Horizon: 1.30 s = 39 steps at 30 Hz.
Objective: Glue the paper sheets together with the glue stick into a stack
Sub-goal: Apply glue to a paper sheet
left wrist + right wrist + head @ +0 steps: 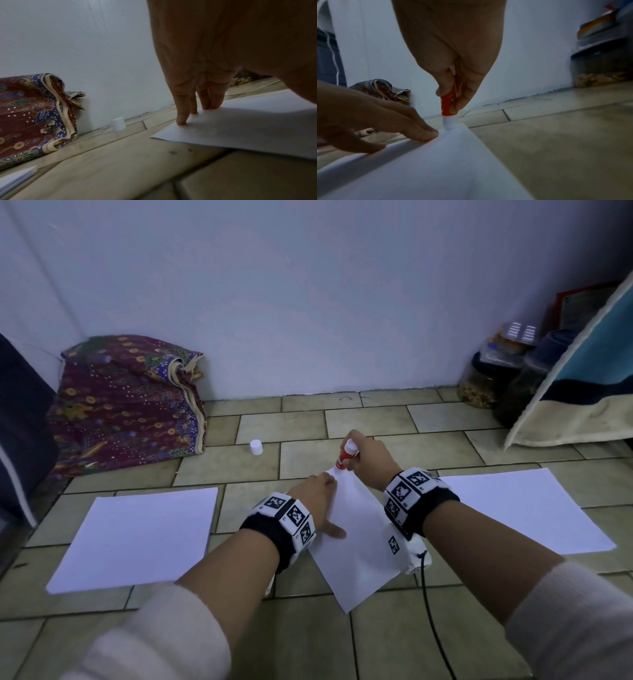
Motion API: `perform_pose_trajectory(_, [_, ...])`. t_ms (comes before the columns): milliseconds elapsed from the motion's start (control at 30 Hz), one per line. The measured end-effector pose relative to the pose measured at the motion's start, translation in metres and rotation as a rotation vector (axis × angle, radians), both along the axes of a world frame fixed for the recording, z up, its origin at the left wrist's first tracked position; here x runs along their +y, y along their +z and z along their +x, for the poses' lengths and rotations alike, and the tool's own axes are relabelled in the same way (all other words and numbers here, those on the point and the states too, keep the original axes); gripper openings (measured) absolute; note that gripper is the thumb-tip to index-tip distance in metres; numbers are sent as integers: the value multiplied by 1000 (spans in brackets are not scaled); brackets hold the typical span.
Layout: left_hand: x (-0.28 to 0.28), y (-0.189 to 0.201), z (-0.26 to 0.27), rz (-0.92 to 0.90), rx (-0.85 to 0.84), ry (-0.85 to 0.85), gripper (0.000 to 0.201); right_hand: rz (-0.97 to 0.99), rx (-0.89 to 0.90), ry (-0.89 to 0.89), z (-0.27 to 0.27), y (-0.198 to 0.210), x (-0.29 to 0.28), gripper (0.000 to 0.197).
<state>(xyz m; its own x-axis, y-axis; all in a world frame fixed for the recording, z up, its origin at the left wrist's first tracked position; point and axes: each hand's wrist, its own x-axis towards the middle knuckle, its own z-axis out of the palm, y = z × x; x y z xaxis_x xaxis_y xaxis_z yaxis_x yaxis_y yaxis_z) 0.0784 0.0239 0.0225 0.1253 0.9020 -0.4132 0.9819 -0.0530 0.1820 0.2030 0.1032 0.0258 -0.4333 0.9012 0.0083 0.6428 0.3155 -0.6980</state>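
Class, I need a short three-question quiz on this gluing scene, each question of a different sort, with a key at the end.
1. True or false: the glue stick has its tip on a corner of the middle sheet.
2. What does the left hand do? A) lifts the sheet B) presses the sheet down with straight fingers C) holds the cap
3. Fill in: the white cap stands on the ____, apart from the sheets.

Key: 1 true. 2 B. 3 floor. The right hand grips the stick.
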Motion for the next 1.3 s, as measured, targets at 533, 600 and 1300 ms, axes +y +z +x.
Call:
perform_pose_trajectory(533, [7,-13,-6,45,57,-66,100,-6,-255,329,70,11,-28,14])
perform_pose_trajectory(600, [7,-14,-5,55,65,-71,100,-10,-253,348,82,9,-34,15])
perform_pose_trajectory(1300, [-4,-11,-2,165,397,-127,95,-734,588,-189,132,1,-50,16])
